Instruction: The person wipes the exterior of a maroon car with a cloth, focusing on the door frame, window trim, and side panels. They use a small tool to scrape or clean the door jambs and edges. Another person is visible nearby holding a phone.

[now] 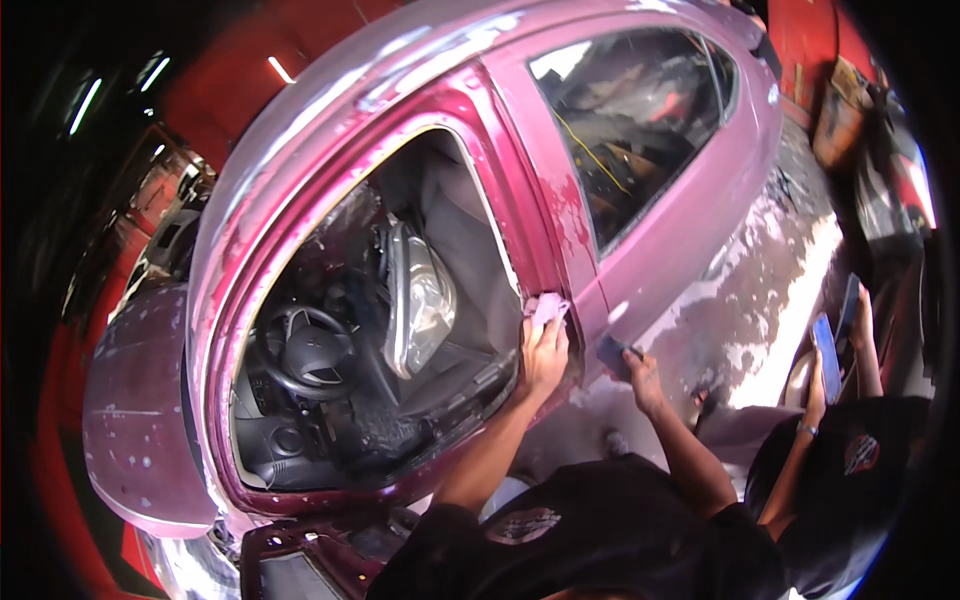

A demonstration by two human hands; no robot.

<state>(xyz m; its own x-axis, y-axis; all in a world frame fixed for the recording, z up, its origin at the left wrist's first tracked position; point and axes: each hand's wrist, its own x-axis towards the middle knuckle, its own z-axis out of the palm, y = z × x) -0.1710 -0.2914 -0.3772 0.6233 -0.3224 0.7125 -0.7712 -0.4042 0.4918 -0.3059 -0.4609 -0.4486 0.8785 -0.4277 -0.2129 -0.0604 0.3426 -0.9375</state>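
My left hand (543,358) presses a small pinkish cloth (548,306) against the pillar (560,230) of a maroon car, just behind the open front doorway. My right hand (643,380) grips a dark flat block (612,352) and holds it on the rear door (690,230) below the window. White foamy residue streaks the lower part of that door. Both forearms reach up from my black shirt at the bottom edge.
Through the front doorway (370,330) show the steering wheel (305,345) and plastic-covered seats. A detached maroon panel (140,400) hangs at the left. At the right, another person in black (850,460) holds up a blue phone (826,345). The wet floor beside the car carries foam.
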